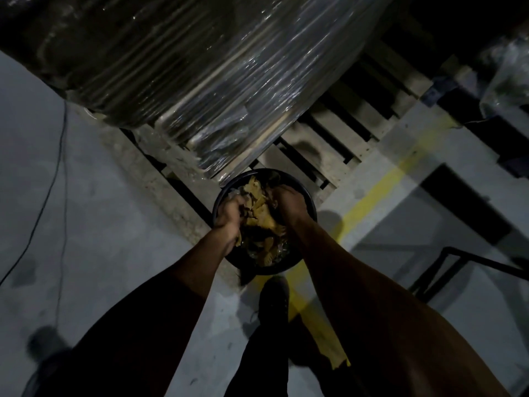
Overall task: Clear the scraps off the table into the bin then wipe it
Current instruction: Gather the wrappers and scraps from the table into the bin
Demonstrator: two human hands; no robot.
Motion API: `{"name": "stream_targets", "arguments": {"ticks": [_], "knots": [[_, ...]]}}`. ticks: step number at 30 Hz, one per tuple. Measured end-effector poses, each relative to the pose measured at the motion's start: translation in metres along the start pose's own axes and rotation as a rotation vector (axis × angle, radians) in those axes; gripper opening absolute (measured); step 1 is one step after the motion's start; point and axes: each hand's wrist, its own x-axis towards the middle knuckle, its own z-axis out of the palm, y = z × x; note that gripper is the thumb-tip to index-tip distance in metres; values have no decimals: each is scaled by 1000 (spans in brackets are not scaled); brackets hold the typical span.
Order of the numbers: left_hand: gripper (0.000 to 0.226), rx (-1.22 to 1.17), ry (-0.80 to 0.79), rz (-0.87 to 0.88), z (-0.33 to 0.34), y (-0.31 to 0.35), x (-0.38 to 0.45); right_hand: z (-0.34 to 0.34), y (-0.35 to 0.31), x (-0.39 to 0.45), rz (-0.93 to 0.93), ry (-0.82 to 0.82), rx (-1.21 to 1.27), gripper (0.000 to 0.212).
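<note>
A round black bin [310,202] stands on the floor below me, filled with yellowish cardboard scraps [262,213]. Both my hands reach down into it. My left hand [230,216] is curled round a bunch of scraps at the bin's left side. My right hand [290,203] is over the scraps at the right side, fingers bent down into them; its grip is hard to make out in the dim light. The table is out of view.
A wooden pallet [329,144] with a plastic-wrapped stack [186,81] stands just behind the bin. A yellow floor line [372,193] runs past the bin. A black cable [54,173] lies on the left; a dark metal frame [458,262] is at right. My shoe [273,299] stands near the bin.
</note>
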Motion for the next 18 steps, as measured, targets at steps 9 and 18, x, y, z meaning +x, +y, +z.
{"name": "stream_targets", "arguments": {"ticks": [9, 18], "knots": [[38, 108, -37, 165, -4, -15, 12, -4, 9, -10, -151, 1, -139, 47], [32, 186, 4, 186, -7, -10, -8, -21, 13, -34, -274, -45, -330, 45]]}}
